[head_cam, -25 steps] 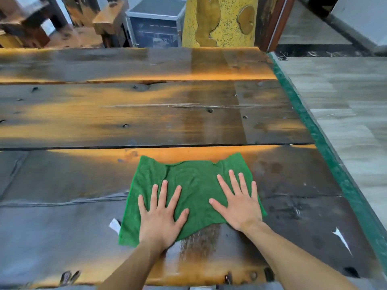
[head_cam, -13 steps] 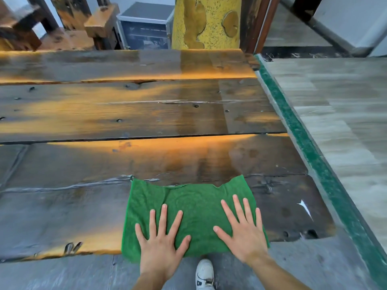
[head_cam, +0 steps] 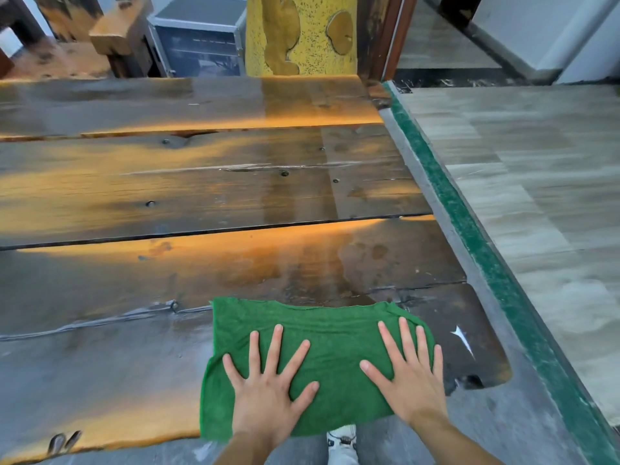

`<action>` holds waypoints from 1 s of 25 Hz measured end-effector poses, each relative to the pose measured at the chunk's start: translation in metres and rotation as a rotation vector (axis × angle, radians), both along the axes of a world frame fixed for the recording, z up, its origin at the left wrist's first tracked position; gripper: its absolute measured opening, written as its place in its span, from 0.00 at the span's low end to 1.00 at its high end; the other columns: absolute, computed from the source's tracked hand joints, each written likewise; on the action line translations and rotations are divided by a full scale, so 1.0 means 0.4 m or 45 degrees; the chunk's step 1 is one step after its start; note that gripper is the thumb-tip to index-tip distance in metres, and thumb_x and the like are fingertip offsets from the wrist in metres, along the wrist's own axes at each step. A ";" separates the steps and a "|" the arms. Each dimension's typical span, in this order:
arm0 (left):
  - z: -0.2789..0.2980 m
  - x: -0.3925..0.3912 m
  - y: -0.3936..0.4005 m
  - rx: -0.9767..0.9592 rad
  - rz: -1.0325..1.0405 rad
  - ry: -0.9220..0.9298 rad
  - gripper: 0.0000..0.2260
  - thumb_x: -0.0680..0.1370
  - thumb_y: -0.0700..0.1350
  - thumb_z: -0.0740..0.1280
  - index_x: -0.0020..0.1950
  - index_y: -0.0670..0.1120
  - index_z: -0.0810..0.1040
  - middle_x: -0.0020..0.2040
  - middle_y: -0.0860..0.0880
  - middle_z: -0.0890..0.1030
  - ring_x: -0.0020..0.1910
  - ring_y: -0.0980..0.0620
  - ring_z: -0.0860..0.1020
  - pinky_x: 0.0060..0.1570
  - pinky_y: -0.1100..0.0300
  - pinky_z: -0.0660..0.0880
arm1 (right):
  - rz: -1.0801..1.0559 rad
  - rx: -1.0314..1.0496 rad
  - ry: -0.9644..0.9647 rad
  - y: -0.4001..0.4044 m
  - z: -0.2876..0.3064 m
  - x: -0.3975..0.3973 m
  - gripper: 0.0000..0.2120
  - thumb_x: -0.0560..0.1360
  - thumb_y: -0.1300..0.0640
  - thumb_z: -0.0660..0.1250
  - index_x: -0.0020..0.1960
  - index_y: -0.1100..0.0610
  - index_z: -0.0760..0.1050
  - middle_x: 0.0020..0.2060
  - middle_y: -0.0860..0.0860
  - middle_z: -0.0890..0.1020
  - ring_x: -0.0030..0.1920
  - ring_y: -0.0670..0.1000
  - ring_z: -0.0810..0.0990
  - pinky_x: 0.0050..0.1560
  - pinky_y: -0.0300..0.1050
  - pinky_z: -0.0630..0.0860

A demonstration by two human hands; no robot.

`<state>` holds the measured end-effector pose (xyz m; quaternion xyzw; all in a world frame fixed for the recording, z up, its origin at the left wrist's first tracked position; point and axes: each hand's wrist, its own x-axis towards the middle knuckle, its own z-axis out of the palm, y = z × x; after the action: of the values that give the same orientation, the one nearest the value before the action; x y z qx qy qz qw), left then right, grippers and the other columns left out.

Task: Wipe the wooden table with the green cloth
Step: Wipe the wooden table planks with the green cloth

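Note:
The green cloth [head_cam: 328, 333] lies spread flat at the near edge of the wooden table [head_cam: 201, 182], close to its right corner. My left hand [head_cam: 268, 387] presses flat on the cloth's left half, fingers spread. On the right half my right hand [head_cam: 411, 374] lies the same way, palm down. Neither hand grips the cloth; both rest on top of it. The cloth's near edge reaches the table's front edge. The table is made of dark, glossy planks with orange streaks and nail heads.
A green-edged grey strip [head_cam: 469, 236] runs along the table's right side, with pale floor [head_cam: 543, 196] beyond. A yellow pillar [head_cam: 302, 31], a metal case [head_cam: 198, 41] and wooden furniture [head_cam: 114, 38] stand behind the far edge. A white shoe [head_cam: 342, 441] shows below the front edge.
Both hands have dragged the cloth toward me from mid-plank to the table's front edge, then shifted it slightly right. The camera view dropped back with them.

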<state>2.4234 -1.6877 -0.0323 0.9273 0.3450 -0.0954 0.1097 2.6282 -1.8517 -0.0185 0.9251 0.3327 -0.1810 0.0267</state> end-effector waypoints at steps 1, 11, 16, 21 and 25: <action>0.001 0.027 0.014 0.003 -0.015 -0.002 0.31 0.77 0.74 0.51 0.78 0.66 0.62 0.81 0.48 0.61 0.77 0.33 0.61 0.62 0.18 0.55 | -0.013 0.002 -0.007 0.012 0.001 0.025 0.38 0.70 0.19 0.35 0.73 0.32 0.23 0.76 0.43 0.26 0.77 0.51 0.25 0.76 0.60 0.30; -0.001 0.308 0.213 0.048 -0.043 -0.011 0.32 0.76 0.75 0.50 0.78 0.66 0.61 0.81 0.49 0.60 0.78 0.34 0.59 0.65 0.20 0.54 | -0.016 0.041 -0.120 0.220 -0.011 0.314 0.40 0.70 0.19 0.35 0.76 0.33 0.29 0.79 0.45 0.31 0.78 0.52 0.29 0.77 0.62 0.32; -0.013 0.496 0.359 0.094 -0.041 -0.008 0.31 0.77 0.75 0.48 0.79 0.67 0.57 0.82 0.50 0.57 0.79 0.35 0.57 0.65 0.20 0.53 | -0.015 0.063 -0.094 0.381 -0.013 0.500 0.40 0.69 0.19 0.34 0.75 0.34 0.25 0.77 0.45 0.27 0.78 0.53 0.27 0.76 0.64 0.32; -0.021 0.704 0.541 0.135 0.022 -0.020 0.30 0.76 0.76 0.40 0.78 0.72 0.47 0.83 0.52 0.48 0.81 0.38 0.48 0.68 0.22 0.47 | 0.049 0.099 -0.119 0.575 -0.026 0.714 0.39 0.71 0.20 0.34 0.77 0.35 0.28 0.78 0.47 0.28 0.79 0.55 0.29 0.77 0.63 0.33; -0.003 0.822 0.661 0.118 0.078 -0.009 0.31 0.69 0.77 0.28 0.73 0.75 0.32 0.80 0.55 0.33 0.80 0.41 0.36 0.69 0.25 0.38 | 0.121 0.077 -0.106 0.701 -0.014 0.837 0.40 0.72 0.21 0.36 0.78 0.37 0.28 0.78 0.48 0.28 0.79 0.56 0.29 0.77 0.64 0.34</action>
<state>2.7524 -1.4233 -0.0336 0.9207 0.3767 -0.0728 0.0706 2.9630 -1.5714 -0.0243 0.9153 0.3802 -0.1309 0.0209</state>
